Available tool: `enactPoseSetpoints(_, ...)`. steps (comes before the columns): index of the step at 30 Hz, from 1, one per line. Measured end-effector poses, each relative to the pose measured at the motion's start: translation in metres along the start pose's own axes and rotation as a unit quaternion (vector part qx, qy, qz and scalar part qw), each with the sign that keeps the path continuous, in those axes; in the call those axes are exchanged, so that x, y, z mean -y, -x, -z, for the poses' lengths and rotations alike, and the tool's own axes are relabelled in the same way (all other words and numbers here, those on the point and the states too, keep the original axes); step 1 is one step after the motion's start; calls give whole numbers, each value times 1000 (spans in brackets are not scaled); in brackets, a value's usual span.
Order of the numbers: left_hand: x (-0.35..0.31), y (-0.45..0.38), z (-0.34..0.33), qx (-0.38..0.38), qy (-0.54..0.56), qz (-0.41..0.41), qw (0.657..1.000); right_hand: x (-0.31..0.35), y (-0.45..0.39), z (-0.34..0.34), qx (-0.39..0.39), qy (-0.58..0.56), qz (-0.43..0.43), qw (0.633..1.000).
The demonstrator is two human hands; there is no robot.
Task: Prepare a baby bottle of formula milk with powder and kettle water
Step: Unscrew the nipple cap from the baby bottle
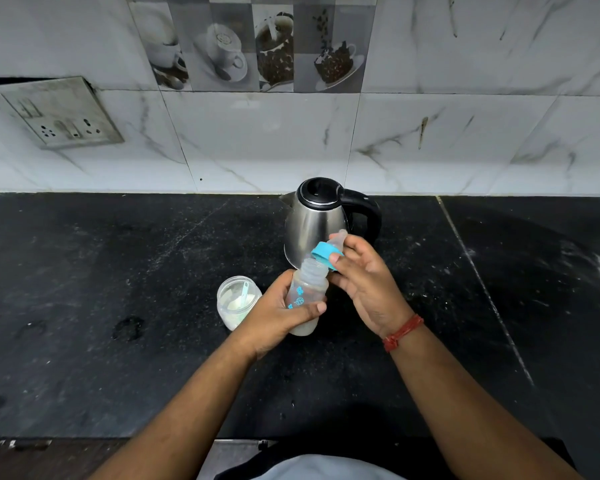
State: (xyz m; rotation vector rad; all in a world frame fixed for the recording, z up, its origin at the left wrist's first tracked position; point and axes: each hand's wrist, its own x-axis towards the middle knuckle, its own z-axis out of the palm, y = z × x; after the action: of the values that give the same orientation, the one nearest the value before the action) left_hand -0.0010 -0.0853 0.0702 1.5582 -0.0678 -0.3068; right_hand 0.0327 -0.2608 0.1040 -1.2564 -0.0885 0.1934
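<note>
Clear plastic baby bottle with teal leaf print: held off the black stone countertop, just in front of the kettle, tilted slightly away from the body. Neck open, threads exposed. Pale cloudy liquid visible in the lower part; level above that hidden by fingers.

Left hand: wrapped round the bottle's body, thumb across the front. Grip placed low and mid, judged to leave the neck free for capping and to steady the bottle against twisting.

Teal screw ring with clear teat: held tilted at the bottle's mouth, one edge at or touching the rim, not seated on the threads.

Right hand: pinching the ring at its side with fingertips, remaining fingers spread loosely. Red thread band at the wrist.

Step judged: capping after filling, or uncapping; not determinable from one view.

Stainless steel electric kettle with black lid and handle: upright behind the bottle, lid shut, handle to the right, within reach of the right hand.

Open clear jar of white powder with pale scoop inside: on the countertop just left of the left hand, lid not seen.

Risk noted: cross-threading from the tilted ring; spillage from the tilted bottle.
</note>
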Motion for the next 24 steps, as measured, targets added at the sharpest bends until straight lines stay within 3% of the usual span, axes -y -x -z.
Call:
enactPoseSetpoints(8, 12, -9, 3, -75, -108, -39, 991, -14, -5, 32, -97, 196, 46, 975)
enactPoseSetpoints(15, 30, -22, -10, -119, -171, -59, 976, -44, 2, 66, -117, 442, 29, 889)
enactPoseSetpoints(19, 39, -33, -20, -123, -215, -63, 967, -66, 7, 77, -124, 558, 43, 819)
enactPoseSetpoints(24, 61, -49, -26, -101, -284, -44, 952, -85, 5, 86, -89, 723, 40, 684)
